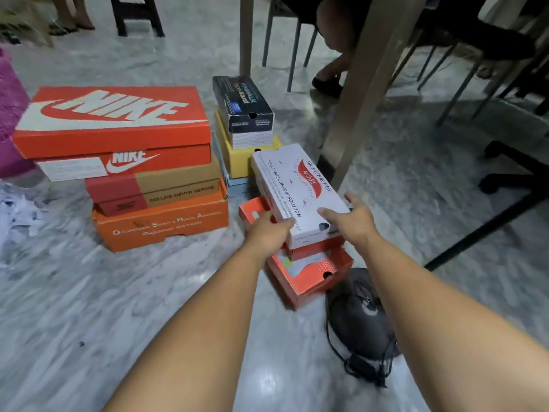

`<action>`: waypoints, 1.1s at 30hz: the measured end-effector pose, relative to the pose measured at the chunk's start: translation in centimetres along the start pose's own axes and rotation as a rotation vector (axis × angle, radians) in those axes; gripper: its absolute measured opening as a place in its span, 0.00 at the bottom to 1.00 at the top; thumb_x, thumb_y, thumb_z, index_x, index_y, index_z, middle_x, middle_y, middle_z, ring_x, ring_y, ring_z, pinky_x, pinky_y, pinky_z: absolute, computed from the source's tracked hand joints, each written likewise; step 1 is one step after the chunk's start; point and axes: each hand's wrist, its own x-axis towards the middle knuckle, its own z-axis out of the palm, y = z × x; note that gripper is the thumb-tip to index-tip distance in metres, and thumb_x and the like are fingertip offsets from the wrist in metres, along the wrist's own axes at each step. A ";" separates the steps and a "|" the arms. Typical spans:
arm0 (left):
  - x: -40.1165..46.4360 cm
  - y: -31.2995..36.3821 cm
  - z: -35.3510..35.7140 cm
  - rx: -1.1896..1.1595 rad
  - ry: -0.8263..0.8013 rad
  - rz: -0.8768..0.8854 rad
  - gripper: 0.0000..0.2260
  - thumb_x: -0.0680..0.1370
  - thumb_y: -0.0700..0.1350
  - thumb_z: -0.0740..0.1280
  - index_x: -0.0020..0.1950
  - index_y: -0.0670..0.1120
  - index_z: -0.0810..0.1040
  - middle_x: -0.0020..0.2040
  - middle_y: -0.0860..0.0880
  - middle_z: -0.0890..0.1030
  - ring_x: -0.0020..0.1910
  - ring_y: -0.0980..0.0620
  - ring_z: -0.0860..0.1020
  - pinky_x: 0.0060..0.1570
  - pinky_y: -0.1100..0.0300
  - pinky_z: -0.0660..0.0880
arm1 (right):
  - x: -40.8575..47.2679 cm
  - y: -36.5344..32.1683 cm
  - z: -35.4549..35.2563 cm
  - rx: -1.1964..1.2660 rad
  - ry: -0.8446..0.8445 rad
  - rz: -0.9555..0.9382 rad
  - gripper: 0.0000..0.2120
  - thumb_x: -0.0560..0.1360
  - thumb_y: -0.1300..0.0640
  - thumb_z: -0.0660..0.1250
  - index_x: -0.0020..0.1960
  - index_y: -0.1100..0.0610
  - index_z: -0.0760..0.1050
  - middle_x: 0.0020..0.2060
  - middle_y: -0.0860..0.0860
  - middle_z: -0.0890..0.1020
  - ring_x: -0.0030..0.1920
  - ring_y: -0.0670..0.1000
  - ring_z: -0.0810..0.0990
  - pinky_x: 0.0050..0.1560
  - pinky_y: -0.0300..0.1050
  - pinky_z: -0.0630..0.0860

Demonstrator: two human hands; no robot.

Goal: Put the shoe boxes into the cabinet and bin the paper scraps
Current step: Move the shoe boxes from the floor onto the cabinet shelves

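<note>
Head view. White Skechers box (297,190): lid on, lying slantwise on top of a red box (309,273), which rests on the marble floor (118,292); this white box serves as the landmark for all below. Left hand (269,228): at the near left corner of the white box, fingers curled narrow around the corner edge, touching the cardboard. Right hand (353,220): at the near right end of the white box, grip half spread, palm and fingers laid flat on the lid and its end edge; whether the fingers reach under the box cannot be told. Yellow box (237,157): just behind the white box, bearing a black box (243,107) on top. Orange Nike box (113,120): well left of the white box, topmost of a stack of three, above a brown and red box (166,185) and an orange safety-shoe box (166,224). Paper scraps (17,215): far left of the white box, strewn on the floor at the frame edge. Pink basket (10,114): beyond the scraps, left of the Nike stack. Dark round device with cable (359,319): on the floor, near side of the white box, just beside the red box. Table leg (365,93): just behind and right of the white box.
</note>
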 end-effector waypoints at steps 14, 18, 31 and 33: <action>-3.4 -5.7 -2.9 -0.371 0.252 -0.184 0.22 0.62 0.58 0.75 0.51 0.48 0.82 0.50 0.50 0.87 0.46 0.48 0.86 0.56 0.48 0.82 | -7.7 -1.4 1.7 0.068 -0.419 0.156 0.21 0.72 0.57 0.78 0.62 0.50 0.77 0.49 0.53 0.88 0.43 0.55 0.85 0.39 0.47 0.79; -5.7 -8.3 -7.1 -0.316 0.304 -0.208 0.33 0.61 0.64 0.72 0.62 0.49 0.78 0.57 0.52 0.85 0.52 0.47 0.84 0.57 0.48 0.81 | -11.3 -1.8 5.7 0.075 -0.505 0.206 0.20 0.72 0.61 0.76 0.62 0.52 0.78 0.45 0.55 0.88 0.39 0.55 0.84 0.36 0.48 0.79; -20.4 -21.2 -23.9 -0.231 0.629 -0.249 0.28 0.65 0.68 0.66 0.61 0.58 0.76 0.57 0.58 0.85 0.53 0.52 0.84 0.57 0.50 0.80 | -25.1 -3.9 23.7 -0.100 -0.891 0.172 0.18 0.74 0.62 0.75 0.63 0.53 0.79 0.54 0.58 0.87 0.55 0.65 0.85 0.51 0.69 0.82; -24.0 -22.9 -28.0 -0.188 0.737 -0.229 0.24 0.70 0.67 0.64 0.64 0.60 0.75 0.60 0.58 0.84 0.57 0.51 0.83 0.59 0.51 0.79 | -28.2 -5.5 28.8 -0.129 -0.984 0.111 0.17 0.74 0.62 0.75 0.62 0.55 0.79 0.53 0.58 0.87 0.55 0.65 0.85 0.51 0.70 0.82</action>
